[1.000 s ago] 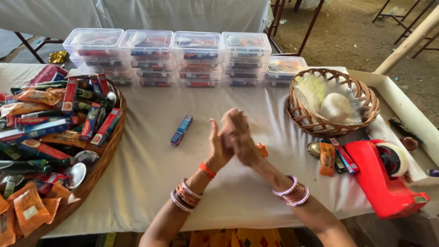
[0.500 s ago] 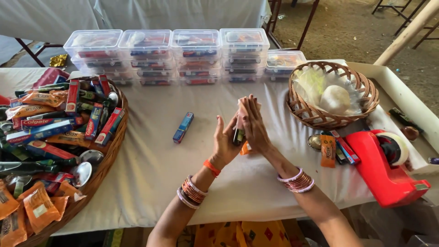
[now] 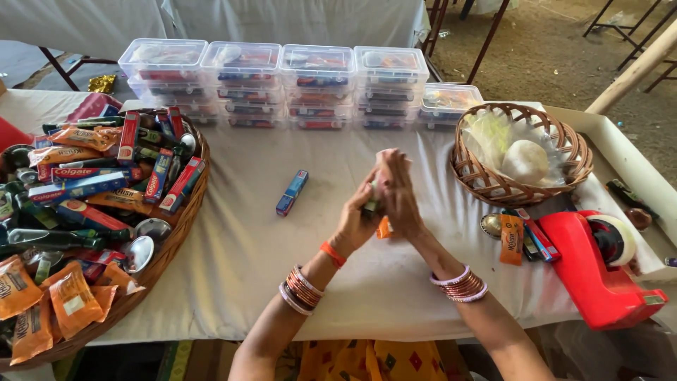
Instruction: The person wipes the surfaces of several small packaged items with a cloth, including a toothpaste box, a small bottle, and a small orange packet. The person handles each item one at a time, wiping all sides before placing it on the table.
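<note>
Left hand (image 3: 358, 215) and right hand (image 3: 399, 194) pressed palm to palm above the white-clothed table (image 3: 240, 261), clasping a small dark item (image 3: 371, 206) between them; an orange sachet (image 3: 383, 228) lies beneath, a blue toothpaste box (image 3: 292, 192) to the left

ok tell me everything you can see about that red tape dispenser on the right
The red plastic tape dispenser is a chunky wedge-shaped desk model, glossy and smooth. A roll of pale tape sits in its rear cradle, and the low front end points toward the near table edge. It rests on the white cloth-covered table at the right, below the woven wicker basket, beside small packets. Neither hand touches it.
</note>
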